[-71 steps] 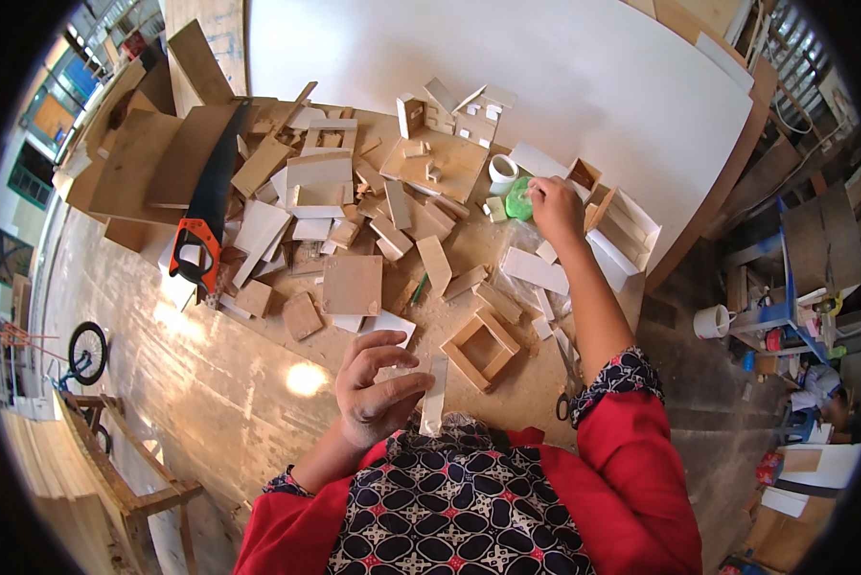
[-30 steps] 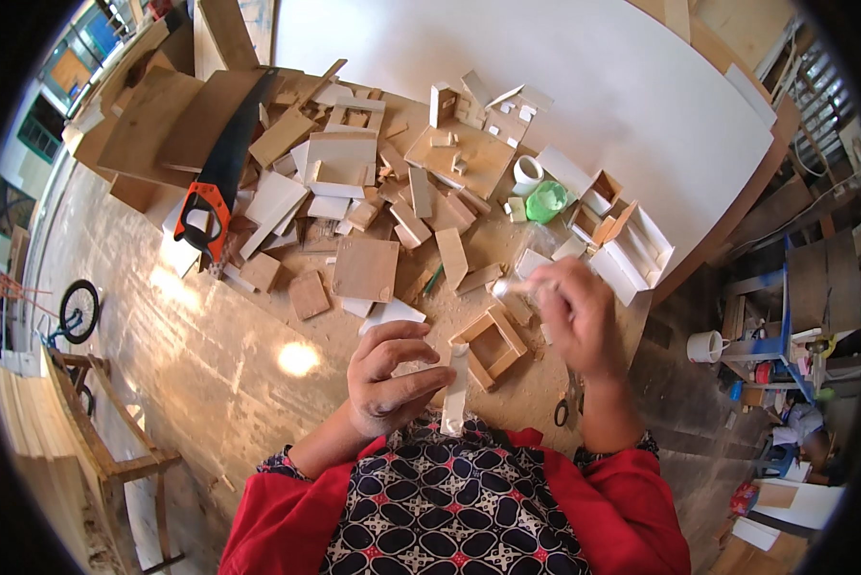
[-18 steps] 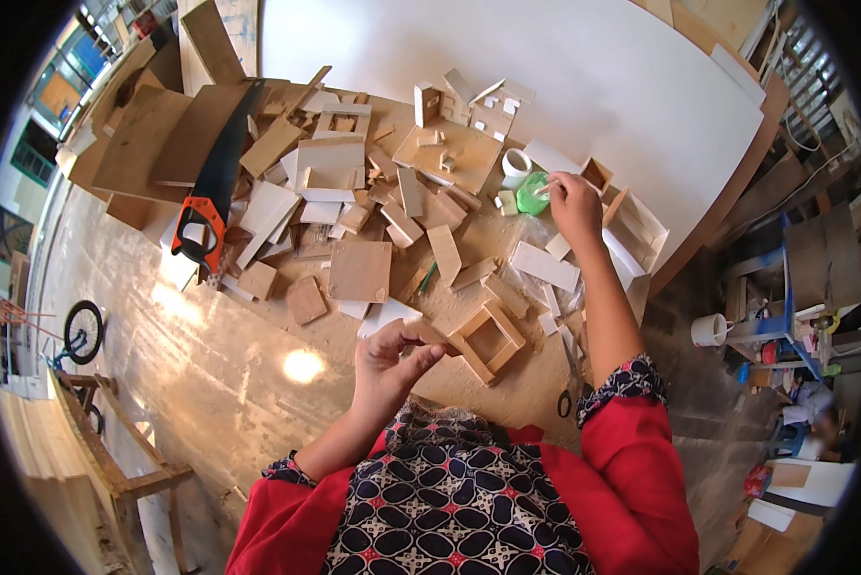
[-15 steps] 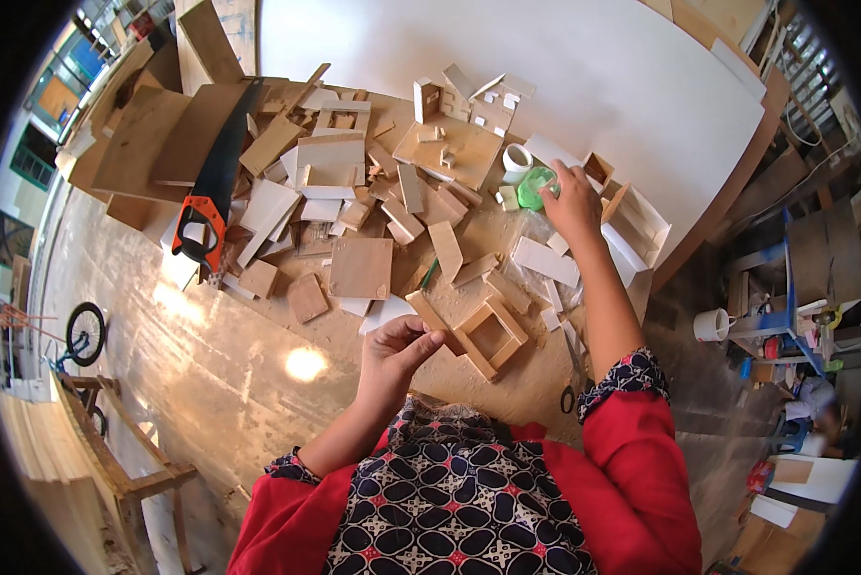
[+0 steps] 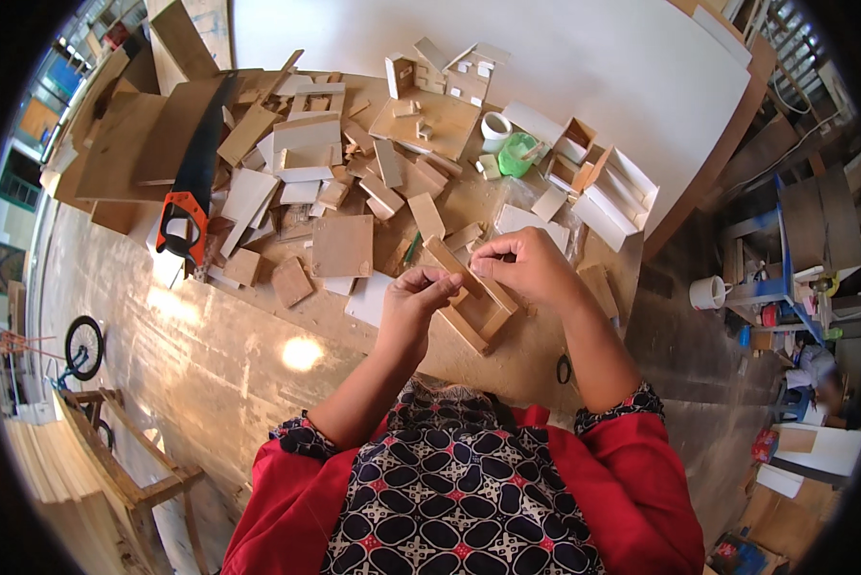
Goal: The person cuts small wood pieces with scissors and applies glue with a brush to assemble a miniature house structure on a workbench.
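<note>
The left grip (image 5: 414, 301) pinches a thin wood strip (image 5: 443, 254) between thumb and fingers. The right grip (image 5: 534, 268) has its fingertips drawn together just beside the strip; I cannot tell whether they hold anything. Beneath both, near the front edge of the bench (image 5: 526, 369), is a rectangular wooden frame (image 5: 465, 333); whether the strip touches it is unclear. A dark scissors handle (image 5: 563, 370) shows to its right. Farther out, toward the right edge, a green cup (image 5: 515, 163) with a stick in it stands near a white cup (image 5: 493, 144), and an open box (image 5: 608, 213) sits by that edge. Wood offcuts (image 5: 344, 245) spread leftward to a saw (image 5: 201, 149) with an orange handle at the left edge.
</note>
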The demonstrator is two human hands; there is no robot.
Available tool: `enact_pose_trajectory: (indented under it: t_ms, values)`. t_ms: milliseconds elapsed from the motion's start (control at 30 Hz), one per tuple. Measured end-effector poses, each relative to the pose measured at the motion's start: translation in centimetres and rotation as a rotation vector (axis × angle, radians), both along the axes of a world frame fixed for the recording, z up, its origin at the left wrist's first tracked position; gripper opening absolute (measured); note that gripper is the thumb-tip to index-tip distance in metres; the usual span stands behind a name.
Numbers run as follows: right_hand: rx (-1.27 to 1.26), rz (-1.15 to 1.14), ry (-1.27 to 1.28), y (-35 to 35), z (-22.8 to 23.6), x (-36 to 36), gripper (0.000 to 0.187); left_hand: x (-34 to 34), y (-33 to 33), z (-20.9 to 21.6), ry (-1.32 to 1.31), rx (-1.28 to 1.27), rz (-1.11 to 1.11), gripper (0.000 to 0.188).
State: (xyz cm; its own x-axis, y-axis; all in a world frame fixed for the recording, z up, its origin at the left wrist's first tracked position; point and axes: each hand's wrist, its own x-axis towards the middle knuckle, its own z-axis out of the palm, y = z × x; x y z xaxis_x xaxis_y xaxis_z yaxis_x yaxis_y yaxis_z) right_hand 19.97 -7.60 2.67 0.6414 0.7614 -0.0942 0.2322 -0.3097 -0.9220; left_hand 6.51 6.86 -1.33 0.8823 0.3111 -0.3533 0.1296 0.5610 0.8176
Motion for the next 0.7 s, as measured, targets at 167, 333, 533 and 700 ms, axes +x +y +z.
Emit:
enact_pose_trajectory:
  t_ms: [167, 333, 533, 700]
  values:
    - [-0.034, -0.010, 0.033, -1.1, 0.9, -0.8, 0.023, 0.8, -0.8, -0.4, 0.029, 0.011, -0.008, 0.010]
    - [-0.136, -0.035, -0.241, -1.8, 2.2, -2.0, 0.032, 0.8, -1.5, -0.2, 0.035, -0.040, 0.004, 0.010]
    - [-0.106, -0.098, -0.446, -2.1, 1.5, -3.3, 0.030, 0.7, -2.7, 0.4, -0.005, -0.072, 0.025, 0.012]
    - [-0.084, -0.161, -0.443, -3.1, 0.7, -3.5, 0.026, 0.1, -2.9, -0.4, -0.015, -0.003, 0.010, 0.011]
